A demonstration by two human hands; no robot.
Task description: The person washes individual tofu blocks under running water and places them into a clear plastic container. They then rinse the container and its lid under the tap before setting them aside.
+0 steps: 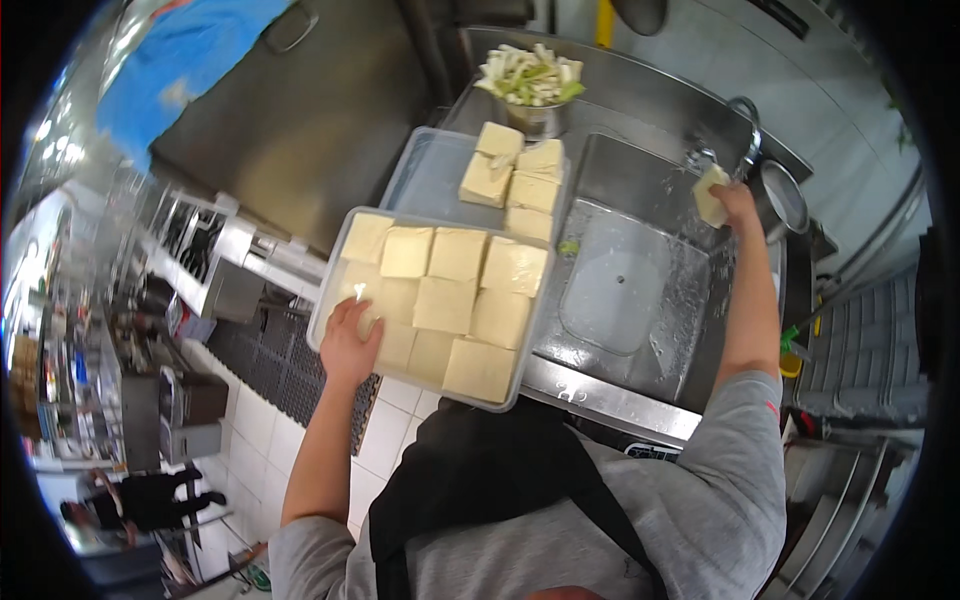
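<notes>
In my right hand [735, 202] is a pale tofu block [709, 196], held beside the faucet [750, 135] over the stainless-steel sink [694, 345]. My left hand [351, 341] rests in the near left part of a plastic tub [525, 367]. Its thumb and fingers are spread, with the fingertips dipping into cloudy liquid. Several square tofu blocks [444, 304] sit in this tub, some of them under the liquid. Behind it is a second translucent container [431, 176], with more tofu blocks [534, 191] grouped at its right side.
A metal container [536, 120] heaped with cut green-and-white vegetables stands at the back. A metal pot [784, 199] sits right of the faucet. A pale plastic lid or tray [615, 277] lies in the sink. Far left, another person [142, 501] stands on the tiled floor.
</notes>
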